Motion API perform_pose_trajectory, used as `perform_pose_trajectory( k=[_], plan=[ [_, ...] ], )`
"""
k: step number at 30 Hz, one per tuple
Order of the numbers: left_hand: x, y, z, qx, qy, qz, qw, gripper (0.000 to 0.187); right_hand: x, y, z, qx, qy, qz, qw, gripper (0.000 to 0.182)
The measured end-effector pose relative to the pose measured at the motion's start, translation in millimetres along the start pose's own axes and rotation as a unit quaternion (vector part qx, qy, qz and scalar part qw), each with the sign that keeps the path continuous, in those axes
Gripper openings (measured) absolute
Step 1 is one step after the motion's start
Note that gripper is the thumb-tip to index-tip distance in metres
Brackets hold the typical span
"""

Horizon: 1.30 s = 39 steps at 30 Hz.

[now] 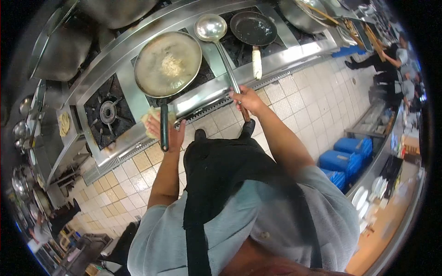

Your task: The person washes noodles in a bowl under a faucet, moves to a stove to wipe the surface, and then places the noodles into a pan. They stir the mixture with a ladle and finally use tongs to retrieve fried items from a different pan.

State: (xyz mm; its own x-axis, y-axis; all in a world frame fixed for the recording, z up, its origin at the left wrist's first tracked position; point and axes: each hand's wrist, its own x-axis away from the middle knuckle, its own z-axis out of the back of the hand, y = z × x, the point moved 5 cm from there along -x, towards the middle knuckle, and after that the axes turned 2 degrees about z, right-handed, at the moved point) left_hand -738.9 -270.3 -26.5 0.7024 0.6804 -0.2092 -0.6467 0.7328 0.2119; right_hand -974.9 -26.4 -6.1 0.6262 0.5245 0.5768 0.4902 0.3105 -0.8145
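Head view: ladle in the right fingers, frying pan just beyond the left

The right hand (pixel 251 101) has its fingers closed around the shaft of a long metal ladle (pixel 211 28). The ladle's brown grip sticks out below the fingers, and its round bowl lies well ahead of them, between two pans. The left hand (pixel 174 137) is part-open, the thumb apart from the other fingers, which lie extended against a pale yellow cloth (pixel 152 112); whether they grip it, I cannot tell. The frying pan's black handle (pixel 164 124) crosses over this hand, though firm contact between them is unclear.

Ahead of the left fingers, the large frying pan (pixel 145 76) sits on the stove (pixel 193 100) with a pale clump of food (pixel 171 66) near its middle. Farther ahead of the right fingers is a small black pan (pixel 253 28) with a pale, wrapped handle (pixel 257 64). An uncovered burner (pixel 108 112) lies left of the left fingers. Blue bins (pixel 340 161) stand well to the right of the right fingers.
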Motion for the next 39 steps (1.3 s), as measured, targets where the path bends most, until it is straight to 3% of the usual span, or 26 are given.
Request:
perform_pose_trajectory(
  k=[2,5,6,8,11,16,17,20,21,25,32,35,39],
  plan=[
    [1,49,-23,0.077,-0.043,0.030,0.996,0.090,11,-28,13,-0.036,-0.006,0.027,0.999,0.034],
    [-12,134,-46,0.030,-0.017,-0.114,0.993,0.069,47,-74,42,-0.072,-0.055,0.023,0.996,0.031],
    [-20,167,-37,0.134,0.037,-0.125,0.982,0.060,58,-84,57,-0.057,-0.066,0.038,0.995,0.032],
    [-42,211,-44,0.221,0.021,-0.137,0.965,0.055,82,-103,89,-0.027,-0.089,0.067,0.993,0.034],
    [-95,255,-40,0.295,0.027,-0.045,0.954,0.052,119,-123,136,0.014,-0.071,0.080,0.994,0.037],
    [-223,302,-18,0.203,0.231,-0.089,0.947,0.051,160,-123,195,0.020,-0.046,0.064,0.997,0.040],
    [-249,305,-33,0.137,0.216,-0.053,0.965,0.056,166,-121,202,0.018,-0.035,0.057,0.998,0.041],
    [-303,288,-113,0.087,0.030,0.022,0.996,0.058,181,-116,217,0.018,-0.023,0.086,0.996,0.045],
    [-302,285,-129,0.030,-0.033,0.017,0.999,0.057,184,-111,220,-0.004,-0.013,0.067,0.998,0.046],
    [-256,278,-143,0.056,0.044,-0.053,0.996,0.053,189,-109,224,-0.011,-0.014,0.092,0.996,0.044],
    [-99,266,-79,0.223,0.022,-0.098,0.970,0.047,166,-123,181,0.002,-0.082,0.131,0.988,0.041],
    [-54,235,-59,0.251,0.018,-0.118,0.961,0.044,160,-136,140,0.025,-0.105,0.218,0.970,0.046],
    [-20,157,-24,0.245,0.057,-0.105,0.962,0.040,161,-150,80,-0.018,-0.157,0.129,0.979,0.060]
  ],
)
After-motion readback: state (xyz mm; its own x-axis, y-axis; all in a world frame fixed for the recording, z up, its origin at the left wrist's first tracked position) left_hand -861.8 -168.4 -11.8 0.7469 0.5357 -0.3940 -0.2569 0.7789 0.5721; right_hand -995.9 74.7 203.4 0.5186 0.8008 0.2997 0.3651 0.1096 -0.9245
